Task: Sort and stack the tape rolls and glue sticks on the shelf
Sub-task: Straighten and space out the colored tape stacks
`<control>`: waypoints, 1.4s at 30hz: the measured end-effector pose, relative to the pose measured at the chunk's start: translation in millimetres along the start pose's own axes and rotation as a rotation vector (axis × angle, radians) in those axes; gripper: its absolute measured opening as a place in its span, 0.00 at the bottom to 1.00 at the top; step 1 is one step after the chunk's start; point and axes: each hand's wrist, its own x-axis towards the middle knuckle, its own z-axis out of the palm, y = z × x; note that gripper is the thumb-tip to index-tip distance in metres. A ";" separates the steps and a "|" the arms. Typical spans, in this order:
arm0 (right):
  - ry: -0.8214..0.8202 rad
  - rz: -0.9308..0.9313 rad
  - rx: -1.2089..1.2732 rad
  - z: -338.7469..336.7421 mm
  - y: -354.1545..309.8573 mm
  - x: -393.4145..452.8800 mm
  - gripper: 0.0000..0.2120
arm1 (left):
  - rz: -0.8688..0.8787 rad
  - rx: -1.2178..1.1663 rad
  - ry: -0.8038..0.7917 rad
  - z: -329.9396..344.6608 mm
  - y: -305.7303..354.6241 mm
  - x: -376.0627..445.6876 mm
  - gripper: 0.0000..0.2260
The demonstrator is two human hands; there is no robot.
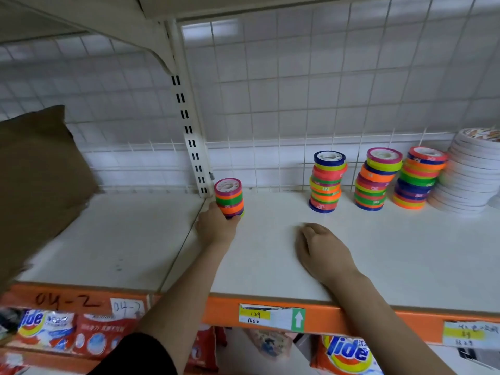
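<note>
A white wire-grid back panel [311,90] is enclosing the bay, with a slotted white upright [192,142] dividing it from the neighbouring bay. The white shelf [378,253] is running across the view, its orange front edge [378,319] carrying a yellow-and-green price label [272,318] and handwritten tags. A brown cardboard piece [35,180] is leaning at the far left. Tide detergent bags [349,353] are sitting on the level below.

Along the back right of the shelf, a tall stack of white tape rolls [468,171] is leaning at the right edge, touching the nearest of three stacks of coloured tape rolls [376,180], which are standing side by side, slightly uneven.

A shorter stack of coloured tape rolls [229,197] is standing upright just beside the foot of the upright, well apart from the others. The left hand [216,226] is gripping this short stack at its base, fingers curled round it. The right hand [322,250] is resting palm-down on the bare shelf with fingers loosely bent, holding nothing, near the front between the short stack and the three stacks.
</note>
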 end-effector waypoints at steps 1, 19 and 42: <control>0.001 -0.001 -0.001 0.9 0.3 0.1 0.18 | -0.007 0.016 0.014 0.7 -0.2 -0.3 0.20; 0.019 -0.010 0.048 2.5 2.7 -1.4 0.19 | -0.111 0.113 -0.033 5.1 11.7 2.2 0.26; -0.057 0.142 -0.090 -67.3 133.9 -26.3 0.17 | 0.009 -0.103 -0.293 98.4 146.0 -66.5 0.43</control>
